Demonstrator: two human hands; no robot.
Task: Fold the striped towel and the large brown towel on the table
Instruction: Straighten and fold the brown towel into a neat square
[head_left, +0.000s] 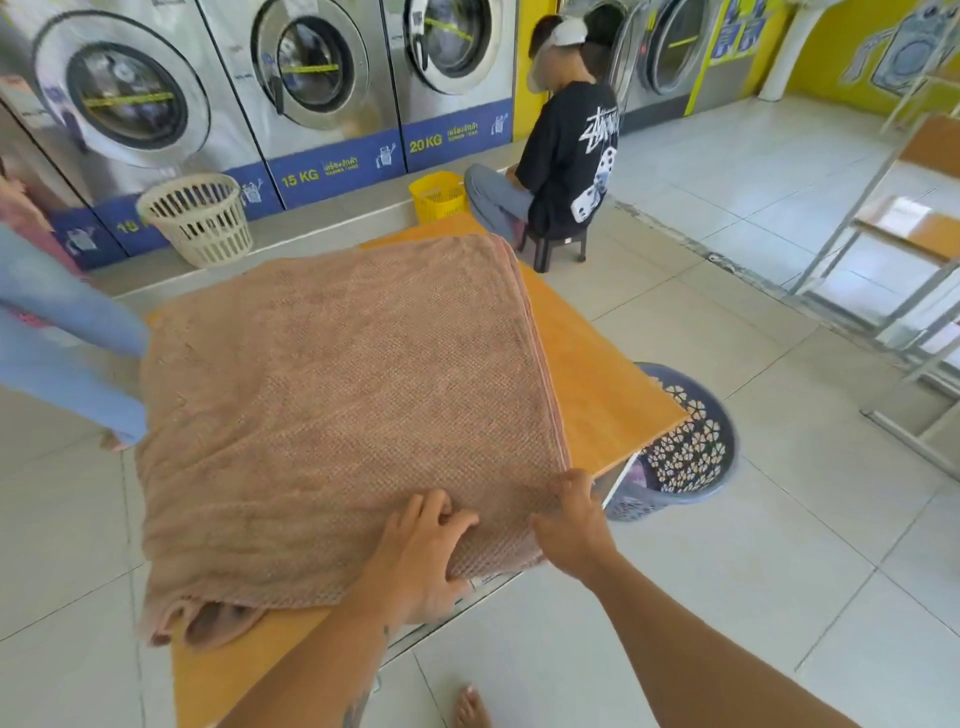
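The large brown towel (337, 405) lies folded in several layers over most of the wooden table (597, 374), its stacked edges along the right side. My left hand (426, 551) grips the towel's near edge with its fingers curled round the fabric. My right hand (571, 519) pinches the near right corner of the towel at the table's edge. The near left corner of the towel is bunched and hangs a little over the table. No striped towel is in view.
A purple laundry basket (685, 447) stands on the floor right of the table. A person in jeans (67, 338) is close on the left. Another person sits on a stool (556, 244) before the washing machines, with cream (197, 218) and yellow (439, 197) baskets nearby.
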